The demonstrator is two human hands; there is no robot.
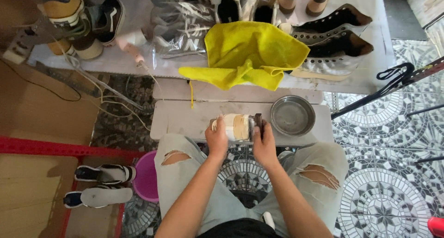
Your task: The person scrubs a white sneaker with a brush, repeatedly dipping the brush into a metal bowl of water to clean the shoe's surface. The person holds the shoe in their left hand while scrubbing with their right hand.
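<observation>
At the near edge of the low grey table [185, 120], just above the person's knees in torn pale jeans [185, 173], a shoe [238, 126] lies on its side, its pale sole facing up toward the camera; the left hand [216, 141] is clenched round the shoe's left end, its fingers [221, 126] curled over the top edge; the right hand [263, 143] is wrapped around a dark brush [258, 123], which is pressed against the shoe's right end; both grips look firm, though the bristles are too small to make out. From the shoe, at three o'clock and just beside it, a round steel bowl [292, 115] sits on the same table; whether it holds any liquid cannot be told. At twelve o'clock, on the higher white shelf [351, 83] behind, a crumpled yellow cloth [252, 55] hangs over the front edge; at two o'clock from the shoe a pair of black high-top sneakers [335, 39] lies on its side against the cloth; at eleven o'clock grey sneakers [182, 32] sit wrapped in clear plastic; further to ten o'clock more footwear stands by a power strip [18, 46] with white cables trailing down. At seven o'clock, on the floor by a red rail [55, 148], a pair of black-and-white slip-ons [104, 185] rests beside a purple bucket [147, 178]; patterned mosaic tiles [384, 173] cover the floor toward four o'clock.
</observation>
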